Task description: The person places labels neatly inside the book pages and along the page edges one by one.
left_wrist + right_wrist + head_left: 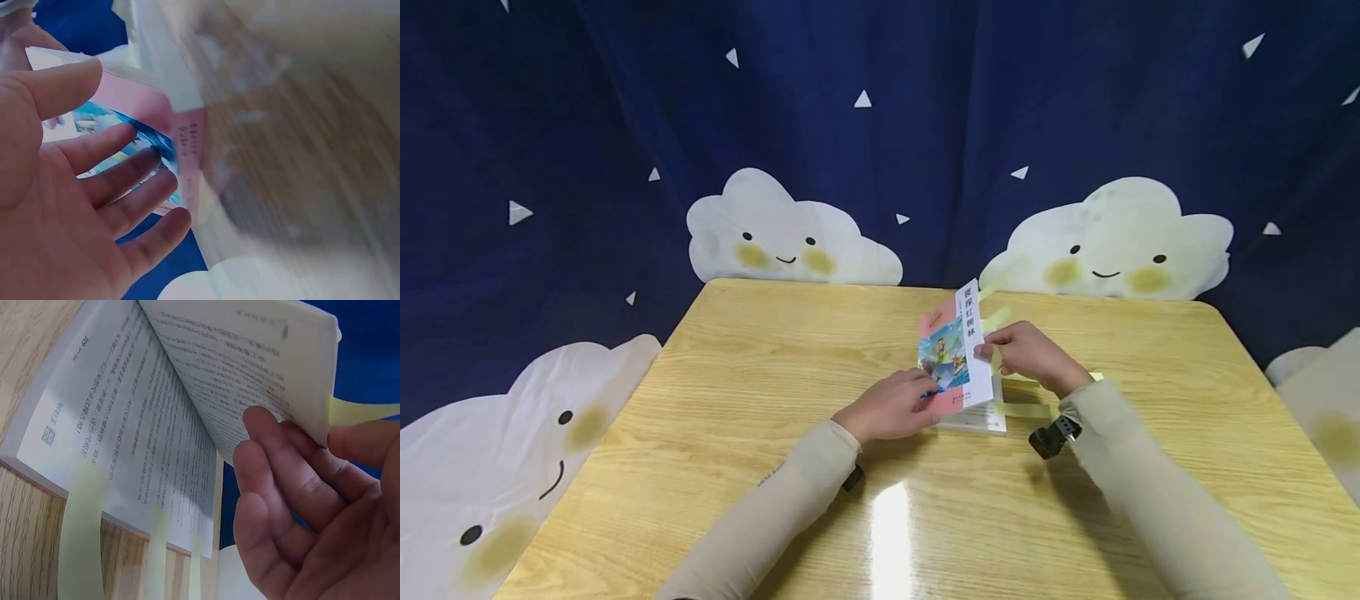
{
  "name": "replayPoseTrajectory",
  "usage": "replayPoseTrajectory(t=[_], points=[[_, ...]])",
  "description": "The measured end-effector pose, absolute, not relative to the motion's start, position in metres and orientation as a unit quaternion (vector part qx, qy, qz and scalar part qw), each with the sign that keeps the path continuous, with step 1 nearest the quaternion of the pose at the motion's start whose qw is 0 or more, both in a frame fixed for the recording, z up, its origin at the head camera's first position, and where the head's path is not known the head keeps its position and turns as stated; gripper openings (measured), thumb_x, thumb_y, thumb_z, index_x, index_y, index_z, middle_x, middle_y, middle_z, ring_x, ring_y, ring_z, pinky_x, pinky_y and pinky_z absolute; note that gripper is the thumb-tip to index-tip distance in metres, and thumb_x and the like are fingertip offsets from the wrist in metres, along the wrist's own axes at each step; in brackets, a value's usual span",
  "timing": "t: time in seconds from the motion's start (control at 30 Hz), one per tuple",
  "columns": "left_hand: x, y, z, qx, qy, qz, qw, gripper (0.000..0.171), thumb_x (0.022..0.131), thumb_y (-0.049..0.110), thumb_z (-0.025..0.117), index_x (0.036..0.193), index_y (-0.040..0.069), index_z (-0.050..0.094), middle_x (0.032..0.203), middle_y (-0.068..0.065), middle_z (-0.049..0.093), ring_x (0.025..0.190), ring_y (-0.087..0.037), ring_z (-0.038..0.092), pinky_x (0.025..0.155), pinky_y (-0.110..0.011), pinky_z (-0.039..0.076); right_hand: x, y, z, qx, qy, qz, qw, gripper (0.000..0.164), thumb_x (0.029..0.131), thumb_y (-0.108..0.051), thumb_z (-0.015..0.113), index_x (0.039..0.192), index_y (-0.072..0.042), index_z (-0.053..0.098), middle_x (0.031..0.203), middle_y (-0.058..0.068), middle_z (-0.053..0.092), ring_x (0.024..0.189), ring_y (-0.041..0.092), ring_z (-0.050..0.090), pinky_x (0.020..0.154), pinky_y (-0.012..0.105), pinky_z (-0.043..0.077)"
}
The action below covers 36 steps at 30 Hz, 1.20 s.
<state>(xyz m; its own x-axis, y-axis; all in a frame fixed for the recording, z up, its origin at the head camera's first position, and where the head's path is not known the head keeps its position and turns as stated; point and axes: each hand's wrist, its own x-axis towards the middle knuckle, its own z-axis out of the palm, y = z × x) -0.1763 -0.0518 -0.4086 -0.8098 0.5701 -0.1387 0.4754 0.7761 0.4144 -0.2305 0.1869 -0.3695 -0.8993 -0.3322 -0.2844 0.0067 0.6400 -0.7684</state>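
A paperback book (945, 350) with a pink and white cover and a blue picture lies partly opened on the table. Its front part is lifted; printed pages (134, 419) show beneath it in the right wrist view. My right hand (1028, 354) pinches the outer edge of the lifted part between thumb and fingers. My left hand (891, 406) touches the cover near the spine, its fingers only slightly bent, as the left wrist view shows. Pale yellow paper strips (84, 531) stick out from the book's page edge.
The book rests on a light wooden table (805, 350). Behind the table hangs a dark blue curtain (925, 142) with white clouds and small triangles. A black wrist device (1054, 437) sits below the right cuff.
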Motion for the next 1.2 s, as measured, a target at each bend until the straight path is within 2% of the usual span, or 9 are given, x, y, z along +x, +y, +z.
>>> replayPoseTrajectory(t=[0.3, 0.6, 0.7, 0.8, 0.93, 0.97, 1.07, 1.17, 1.2], points=[[-0.172, -0.061, -0.409, 0.260, 0.948, 0.128, 0.131, 0.054, 0.098, 0.039, 0.059, 0.144, 0.012, 0.053, 0.153, -0.005, 0.047, 0.138, -0.026, 0.048, 0.112, -0.046, 0.042, -0.233, 0.184, -0.380, -0.088, 0.877, -0.428, 0.202, 0.031, 0.093, -0.011, 0.059, 0.117, 0.003, 0.071, 0.108, 0.016, 0.074, 0.072, 0.012, 0.056, 0.063, 0.026, 0.047], [-0.172, -0.069, -0.410, 0.253, 0.956, 0.059, 0.139, 0.052, 0.098, 0.038, 0.061, 0.146, 0.024, 0.050, 0.155, 0.001, 0.045, 0.138, -0.029, 0.046, 0.107, -0.054, 0.043, -0.232, 0.185, -0.384, -0.050, 0.866, -0.436, 0.239, 0.035, 0.096, -0.015, 0.059, 0.125, 0.005, 0.066, 0.109, 0.016, 0.075, 0.076, 0.012, 0.064, 0.074, 0.032, 0.053], [-0.172, -0.069, -0.410, 0.247, 0.957, 0.044, 0.145, 0.053, 0.098, 0.040, 0.060, 0.147, 0.026, 0.049, 0.156, 0.002, 0.044, 0.139, -0.029, 0.045, 0.108, -0.054, 0.042, -0.233, 0.187, -0.384, -0.051, 0.864, -0.427, 0.262, 0.034, 0.098, -0.015, 0.058, 0.124, 0.005, 0.066, 0.107, 0.013, 0.075, 0.067, 0.010, 0.060, 0.070, 0.030, 0.051], [-0.171, -0.068, -0.410, 0.244, 0.957, 0.030, 0.156, 0.054, 0.098, 0.042, 0.059, 0.149, 0.027, 0.047, 0.157, 0.003, 0.042, 0.138, -0.029, 0.046, 0.107, -0.053, 0.043, -0.234, 0.188, -0.382, -0.050, 0.865, -0.412, 0.280, 0.033, 0.097, -0.016, 0.057, 0.120, 0.005, 0.068, 0.100, 0.009, 0.076, 0.056, 0.011, 0.054, 0.060, 0.026, 0.044], [-0.170, -0.068, -0.407, 0.242, 0.956, 0.018, 0.168, 0.054, 0.100, 0.040, 0.056, 0.151, 0.028, 0.044, 0.160, 0.005, 0.038, 0.136, -0.028, 0.048, 0.105, -0.051, 0.044, -0.235, 0.188, -0.379, -0.054, 0.870, -0.392, 0.295, 0.032, 0.097, -0.021, 0.058, 0.116, 0.002, 0.071, 0.091, 0.001, 0.074, 0.057, 0.012, 0.054, 0.057, 0.025, 0.040], [-0.170, -0.068, -0.406, 0.241, 0.956, 0.012, 0.168, 0.053, 0.100, 0.041, 0.055, 0.151, 0.028, 0.044, 0.160, 0.005, 0.038, 0.136, -0.028, 0.048, 0.105, -0.051, 0.045, -0.236, 0.188, -0.379, -0.056, 0.869, -0.390, 0.299, 0.032, 0.097, -0.022, 0.059, 0.115, 0.001, 0.071, 0.084, -0.002, 0.072, 0.055, 0.011, 0.050, 0.057, 0.025, 0.039], [-0.170, -0.070, -0.403, 0.237, 0.959, -0.006, 0.157, 0.046, 0.100, 0.041, 0.056, 0.144, 0.028, 0.053, 0.157, 0.006, 0.043, 0.133, -0.028, 0.050, 0.103, -0.051, 0.046, -0.235, 0.188, -0.382, -0.072, 0.872, -0.376, 0.306, 0.029, 0.095, -0.025, 0.063, 0.109, -0.002, 0.073, 0.062, -0.008, 0.054, 0.050, 0.010, 0.038, 0.055, 0.025, 0.035], [-0.171, -0.070, -0.401, 0.235, 0.961, -0.023, 0.144, 0.027, 0.099, 0.042, 0.057, 0.117, 0.024, 0.067, 0.142, 0.006, 0.055, 0.120, -0.025, 0.055, 0.097, -0.047, 0.047, -0.234, 0.189, -0.389, -0.080, 0.874, -0.362, 0.315, 0.021, 0.092, -0.024, 0.068, 0.098, -0.005, 0.074, 0.051, -0.006, 0.034, 0.046, 0.009, 0.026, 0.052, 0.025, 0.029], [-0.172, -0.070, -0.400, 0.236, 0.962, -0.022, 0.139, 0.022, 0.099, 0.042, 0.058, 0.106, 0.023, 0.068, 0.135, 0.006, 0.058, 0.116, -0.024, 0.055, 0.095, -0.046, 0.047, -0.233, 0.190, -0.392, -0.082, 0.875, -0.358, 0.317, 0.018, 0.091, -0.024, 0.069, 0.095, -0.006, 0.073, 0.050, -0.007, 0.033, 0.045, 0.009, 0.026, 0.051, 0.025, 0.028]])
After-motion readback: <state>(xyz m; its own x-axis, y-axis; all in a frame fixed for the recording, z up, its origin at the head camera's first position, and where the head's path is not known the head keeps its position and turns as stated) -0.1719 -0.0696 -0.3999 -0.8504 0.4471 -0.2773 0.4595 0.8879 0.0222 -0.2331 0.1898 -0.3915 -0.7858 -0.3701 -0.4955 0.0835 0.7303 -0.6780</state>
